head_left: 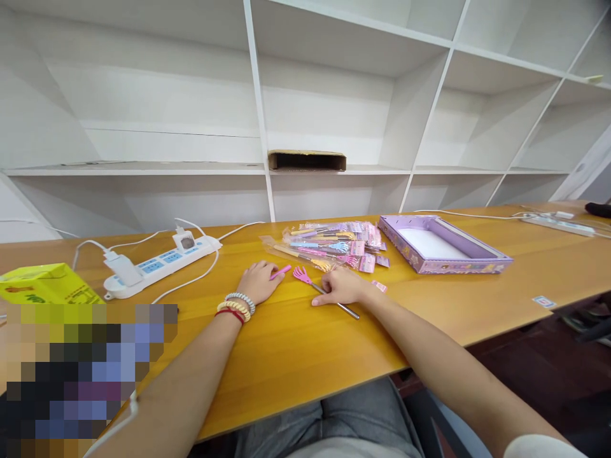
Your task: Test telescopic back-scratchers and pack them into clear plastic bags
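– Pink claw-headed scratcher (301,275) with the thin steel rod: where does it lie in the head view?
– On the orange wooden surface (296,356), left of the purple cardboard tray (496,259) and nearer the person than the tray is. Its pink head is the end away from the tray.
– And the right hand (341,287)?
– It lies palm down on top of the rod, about mid-length. The fingers (321,298) are loosely stretched and rest on the steel, not wrapped around it.
– The left hand (260,280)?
– Further left of the tray, just beside the pink head. Its fingers are curled tight around a short pink plastic stick (281,271), whose tip pokes out towards the scratcher. I cannot tell whether the two touch. Beaded bracelets (236,306) sit on that wrist.
– What lies between the hands and the tray?
– A heap of pastel scratchers in clear wrappers (334,245), just left of the tray. A small pink tag (379,286) lies just beside the right hand, on the tray's side.
– Further off?
– Well left of the tray is a white power strip (157,264) with plugs in it, and a yellow carton (45,283) beyond that. Behind the tray stand white shelves (258,95) holding a flat brown cardboard box (307,160).
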`<state>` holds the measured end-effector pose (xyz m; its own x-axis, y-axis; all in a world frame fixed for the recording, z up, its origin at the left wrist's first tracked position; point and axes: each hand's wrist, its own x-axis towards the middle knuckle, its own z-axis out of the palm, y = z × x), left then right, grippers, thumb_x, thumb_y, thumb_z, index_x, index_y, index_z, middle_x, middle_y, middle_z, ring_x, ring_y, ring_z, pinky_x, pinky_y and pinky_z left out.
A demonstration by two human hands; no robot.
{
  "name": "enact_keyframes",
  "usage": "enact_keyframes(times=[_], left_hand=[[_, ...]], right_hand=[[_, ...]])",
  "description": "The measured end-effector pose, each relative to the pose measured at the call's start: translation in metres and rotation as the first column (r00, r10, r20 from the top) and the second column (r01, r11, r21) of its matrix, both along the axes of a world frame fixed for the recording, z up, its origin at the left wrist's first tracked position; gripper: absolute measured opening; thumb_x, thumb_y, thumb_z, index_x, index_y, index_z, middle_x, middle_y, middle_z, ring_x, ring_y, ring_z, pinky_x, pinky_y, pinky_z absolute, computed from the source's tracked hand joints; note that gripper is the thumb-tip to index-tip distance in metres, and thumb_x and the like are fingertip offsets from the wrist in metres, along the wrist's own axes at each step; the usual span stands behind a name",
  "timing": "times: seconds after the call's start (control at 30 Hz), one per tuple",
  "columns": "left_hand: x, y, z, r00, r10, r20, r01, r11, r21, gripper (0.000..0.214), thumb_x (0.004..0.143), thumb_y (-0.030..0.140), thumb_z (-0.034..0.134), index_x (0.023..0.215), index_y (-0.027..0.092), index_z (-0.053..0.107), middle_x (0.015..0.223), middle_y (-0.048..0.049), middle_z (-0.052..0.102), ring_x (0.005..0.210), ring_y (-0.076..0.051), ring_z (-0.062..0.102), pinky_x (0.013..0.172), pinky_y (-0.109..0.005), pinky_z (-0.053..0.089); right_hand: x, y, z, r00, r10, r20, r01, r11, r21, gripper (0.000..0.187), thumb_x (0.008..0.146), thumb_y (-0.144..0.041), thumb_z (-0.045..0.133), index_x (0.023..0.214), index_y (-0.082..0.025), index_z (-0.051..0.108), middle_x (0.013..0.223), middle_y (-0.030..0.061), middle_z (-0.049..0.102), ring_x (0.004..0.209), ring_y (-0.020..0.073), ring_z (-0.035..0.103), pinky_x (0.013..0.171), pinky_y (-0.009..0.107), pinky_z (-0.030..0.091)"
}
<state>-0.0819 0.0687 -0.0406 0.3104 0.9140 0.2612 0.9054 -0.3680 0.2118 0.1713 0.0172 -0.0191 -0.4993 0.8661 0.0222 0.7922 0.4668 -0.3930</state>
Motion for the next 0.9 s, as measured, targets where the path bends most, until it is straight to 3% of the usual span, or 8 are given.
enact_keyframes(times=[0.1, 0.2, 0.3, 0.4, 0.5, 0.6, 0.7, 0.9], left_hand=[[-0.001, 0.001, 0.0, 1.0, -0.003, -0.004, 0.004, 0.999, 0.033, 0.04, 0.083, 0.05, 0.039, 0.096, 0.022, 0.064, 0.102, -0.0085, 0.062, 0.098, -0.026, 0.055, 0.084, -0.038, 0.04], [-0.002, 0.002, -0.001, 1.0, -0.011, -0.01, 0.012, 0.999, 0.048, 0.036, 0.083, 0.048, 0.04, 0.091, 0.022, 0.064, 0.096, -0.0076, 0.063, 0.092, -0.024, 0.057, 0.08, -0.037, 0.042], [-0.001, 0.002, -0.002, 0.999, -0.038, -0.001, 0.038, 0.998, 0.06, 0.03, 0.085, 0.042, 0.04, 0.086, 0.021, 0.061, 0.091, -0.0077, 0.064, 0.088, -0.023, 0.057, 0.077, -0.034, 0.042], [0.004, -0.002, -0.002, 0.994, -0.097, 0.042, 0.094, 0.993, 0.065, 0.025, 0.087, 0.036, 0.038, 0.09, 0.02, 0.057, 0.09, -0.0078, 0.064, 0.086, -0.022, 0.058, 0.076, -0.033, 0.042], [0.015, -0.014, 0.002, 0.981, -0.169, 0.098, 0.166, 0.985, 0.034, 0.027, 0.089, 0.034, 0.034, 0.103, 0.02, 0.052, 0.094, -0.008, 0.064, 0.086, -0.021, 0.059, 0.075, -0.032, 0.042], [0.025, -0.028, 0.01, 0.965, -0.226, 0.131, 0.23, 0.973, -0.013, 0.033, 0.09, 0.041, 0.032, 0.111, 0.022, 0.049, 0.1, -0.0066, 0.064, 0.089, -0.021, 0.059, 0.074, -0.031, 0.042], [0.03, -0.035, 0.017, 0.946, -0.297, 0.13, 0.302, 0.953, -0.026, 0.037, 0.09, 0.049, 0.029, 0.101, 0.024, 0.055, 0.096, -0.0034, 0.065, 0.086, -0.019, 0.059, 0.071, -0.028, 0.04], [0.024, -0.03, 0.018, 0.986, -0.163, 0.027, 0.165, 0.983, -0.075, 0.057, 0.085, 0.064, 0.022, 0.065, 0.021, 0.054, 0.064, -0.0029, 0.06, 0.059, -0.017, 0.053, 0.054, -0.027, 0.03]], right_hand=[[-0.009, 0.0, -0.004, 0.996, -0.009, 0.089, 0.004, 0.999, 0.052, 0.047, 0.072, -0.061, 0.055, 0.06, -0.016, 0.053, 0.057, 0.0002, 0.051, 0.054, 0.0093, 0.039, 0.052, 0.023, 0.023], [-0.008, 0.0, -0.004, 0.996, 0.04, 0.078, -0.04, 0.999, 0.009, 0.035, 0.077, -0.042, 0.051, 0.054, -0.016, 0.047, 0.051, -0.0018, 0.044, 0.049, 0.0078, 0.034, 0.05, 0.024, 0.021], [-0.002, 0.0, -0.003, 0.995, 0.074, -0.065, -0.078, 0.995, -0.067, 0.026, 0.073, -0.03, 0.049, 0.052, -0.016, 0.041, 0.049, -0.0044, 0.036, 0.048, 0.0066, 0.03, 0.048, 0.023, 0.021], [0.003, 0.002, -0.003, 0.946, 0.003, -0.324, -0.042, 0.992, -0.117, 0.018, 0.07, -0.025, 0.046, 0.055, -0.016, 0.044, 0.051, -0.0049, 0.037, 0.049, 0.0064, 0.032, 0.048, 0.021, 0.024], [0.006, 0.007, -0.005, 0.801, -0.107, -0.589, -0.015, 0.98, -0.199, 0.013, 0.069, -0.026, 0.049, 0.062, -0.016, 0.05, 0.048, -0.0053, 0.042, 0.045, 0.0066, 0.036, 0.045, 0.021, 0.026], [0.009, 0.011, -0.008, 0.549, -0.181, -0.816, -0.035, 0.97, -0.239, 0.009, 0.064, -0.023, 0.052, 0.071, -0.018, 0.051, 0.043, -0.0068, 0.044, 0.039, 0.0072, 0.036, 0.041, 0.019, 0.024], [0.013, 0.012, -0.008, 0.358, -0.211, -0.909, -0.05, 0.968, -0.244, 0.009, 0.063, -0.022, 0.052, 0.071, -0.018, 0.05, 0.041, -0.0056, 0.048, 0.035, 0.0078, 0.038, 0.038, 0.019, 0.023], [0.015, 0.014, -0.008, 0.297, -0.219, -0.93, -0.252, 0.921, -0.297, 0.026, 0.075, -0.038, 0.044, 0.075, -0.016, 0.056, 0.059, 0.0065, 0.065, 0.042, 0.014, 0.054, 0.035, 0.021, 0.028]])
